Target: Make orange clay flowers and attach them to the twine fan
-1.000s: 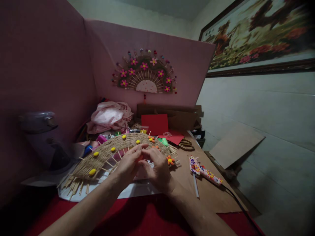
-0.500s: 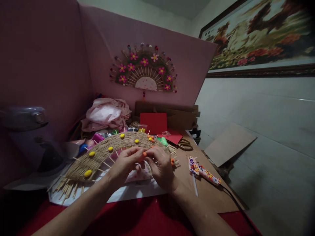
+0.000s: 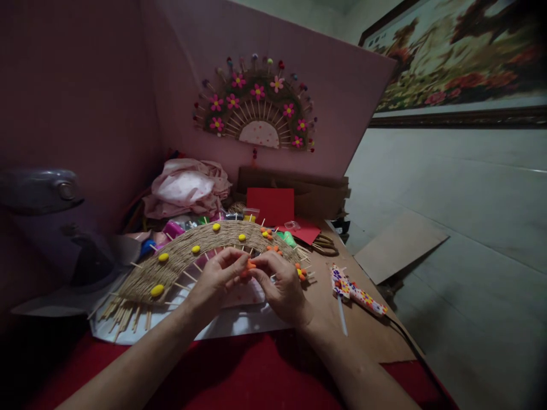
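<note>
Between the fingertips of my left hand (image 3: 224, 276) and my right hand (image 3: 280, 285) is a small piece of orange modelling clay (image 3: 250, 264). Both hands pinch it, just above the fan. Beneath them lies the half-round fan (image 3: 179, 259), made of twine woven over thin sticks. Several yellow clay discs (image 3: 163, 257) dot its band on the left and top. Toward the right end, orange petals surround yellow centres in clay flowers (image 3: 301, 272). My hands hide part of the fan's inner edge and its pale patterned centre (image 3: 243, 293).
A flower-patterned glue gun (image 3: 356, 293) lies on cardboard (image 3: 367, 341) at the right, its cord trailing forward. Behind the fan are red paper (image 3: 270, 206), crumpled pink cloth (image 3: 188, 185) and clay packets. A finished fan (image 3: 256, 108) hangs on the pink board.
The view has tilted slightly downward and shifted left, so the scene sits higher and a little farther right. Both hands still pinch the orange clay, with more of it showing.
</note>
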`<state>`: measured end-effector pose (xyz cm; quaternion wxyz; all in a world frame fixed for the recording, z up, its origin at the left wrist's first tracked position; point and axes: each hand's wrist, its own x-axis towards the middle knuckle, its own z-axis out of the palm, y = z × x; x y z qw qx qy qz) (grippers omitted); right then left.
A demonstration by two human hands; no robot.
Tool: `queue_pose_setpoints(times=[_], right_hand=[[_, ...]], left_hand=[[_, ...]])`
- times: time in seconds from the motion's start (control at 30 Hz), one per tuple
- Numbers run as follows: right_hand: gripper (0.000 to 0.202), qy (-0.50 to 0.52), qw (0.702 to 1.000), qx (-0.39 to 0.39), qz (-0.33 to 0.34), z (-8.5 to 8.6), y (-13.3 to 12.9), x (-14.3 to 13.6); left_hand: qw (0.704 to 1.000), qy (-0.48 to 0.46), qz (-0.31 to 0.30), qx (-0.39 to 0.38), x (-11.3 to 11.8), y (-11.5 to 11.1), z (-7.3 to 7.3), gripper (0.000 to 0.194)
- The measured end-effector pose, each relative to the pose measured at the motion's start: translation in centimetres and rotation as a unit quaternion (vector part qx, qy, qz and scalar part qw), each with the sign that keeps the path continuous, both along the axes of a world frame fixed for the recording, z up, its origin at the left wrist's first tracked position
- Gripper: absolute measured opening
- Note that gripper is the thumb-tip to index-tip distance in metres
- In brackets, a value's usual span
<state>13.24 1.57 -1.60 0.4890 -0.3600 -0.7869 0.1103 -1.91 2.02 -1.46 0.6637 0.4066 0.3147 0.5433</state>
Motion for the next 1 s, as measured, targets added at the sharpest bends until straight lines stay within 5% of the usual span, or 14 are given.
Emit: queue_pose_setpoints(times=[1.0], right_hand=[[0.008,-0.005,1.000,-0.002,0.019,0.06,0.12,0.35]], left_hand=[[0.995,0.068,-0.008,0.074,-0.30,0.22,-0.69,0.017]])
